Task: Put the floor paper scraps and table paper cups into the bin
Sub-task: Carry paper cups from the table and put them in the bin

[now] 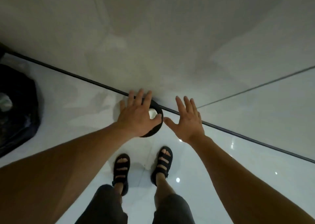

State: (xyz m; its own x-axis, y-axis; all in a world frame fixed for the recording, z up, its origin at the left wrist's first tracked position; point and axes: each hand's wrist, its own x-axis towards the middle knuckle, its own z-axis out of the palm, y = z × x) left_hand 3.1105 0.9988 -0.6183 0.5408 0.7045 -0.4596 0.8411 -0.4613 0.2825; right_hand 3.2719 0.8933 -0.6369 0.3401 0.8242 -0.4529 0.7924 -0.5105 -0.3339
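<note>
Entry: my left hand (pixel 136 115) and right hand (pixel 188 121), fingers spread, empty, above round black bin (pixel 154 131) holding white paper cup (pixel 152 114); risk: low left palm tips bin

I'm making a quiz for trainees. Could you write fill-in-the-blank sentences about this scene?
The bin partly under the left hand is coloured ___. The object inside the bin looks ___. The right hand holds ___.
Answers: black; white; nothing.
</note>
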